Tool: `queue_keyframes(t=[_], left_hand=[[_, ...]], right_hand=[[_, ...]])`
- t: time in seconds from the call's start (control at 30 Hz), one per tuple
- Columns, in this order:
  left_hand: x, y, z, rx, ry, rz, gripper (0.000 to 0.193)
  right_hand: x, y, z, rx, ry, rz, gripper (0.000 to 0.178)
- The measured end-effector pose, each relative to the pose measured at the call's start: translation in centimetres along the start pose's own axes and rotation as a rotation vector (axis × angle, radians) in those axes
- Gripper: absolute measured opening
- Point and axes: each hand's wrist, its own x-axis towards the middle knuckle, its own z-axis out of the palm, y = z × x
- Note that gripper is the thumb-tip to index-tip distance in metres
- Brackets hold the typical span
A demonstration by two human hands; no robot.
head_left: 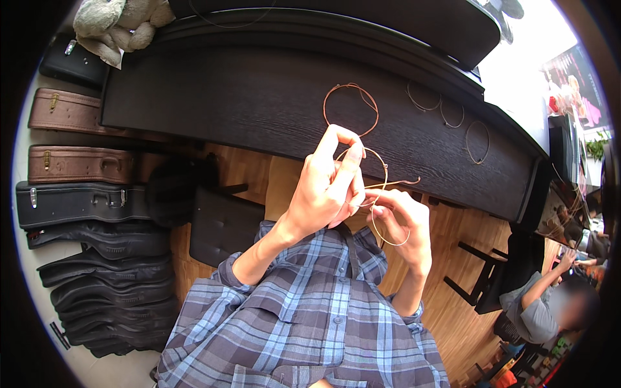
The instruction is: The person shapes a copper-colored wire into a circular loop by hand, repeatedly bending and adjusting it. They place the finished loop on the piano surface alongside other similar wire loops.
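Curled wire: this thin gold wire [386, 169] is held up at the near edge of the black desk [259, 107], in bendy round loops.
Left hand: the left hand [326, 187] is at the desk's near edge, thumb and fingers closed on the wire with no real gap.
Right hand: the right hand [407, 226] is just this side of the desk, fingers curled in close around the wire; I cannot tell if the tips meet on it.
Springy loops: they could pop open if a finger slips, because curled wire likes to push outward.
Loose end: it sticks out toward the desk's right side, and it could poke a finger or snag another loop.
Bends: pulling a small loop too hard could leave a sharp kink, since the wire is so thin.
Copper ring: the orange-brown ring [378, 113] seems to lie on the middle of the desk, round and shiny; the held wire could catch on it if the hands dip.
Thin rings: three pale, skinny rings [488, 143] lie on the desk's right part.
Desk top: dark, flat wood with fine grain lines.
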Motion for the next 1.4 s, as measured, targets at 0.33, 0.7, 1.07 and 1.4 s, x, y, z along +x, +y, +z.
queue_keyframes(t=[0.33, 0.7, 1.07, 1.4], left_hand=[[0.3, -1.2, -0.7, -0.156, -0.155, -0.028, 0.012], [0.2, -0.2, -1.0, 0.088, 0.201, 0.181, 0.011], [0.6, -1.7, 0.6, 0.472, 0.317, 0.481, 0.011], [0.9, -0.5, -2.0, -0.055, 0.173, 0.193, 0.018]], right_hand=[[1.8, 0.5, 0.2, 0.241, -0.06, -0.083, 0.018], [0.2, -0.7, -3.0, -0.038, 0.258, -0.237, 0.107], [2.4, -5.4, 4.0, -0.163, 0.493, -0.287, 0.033], [-1.1, -4.2, 1.9, 0.6, 0.172, -0.4, 0.019]])
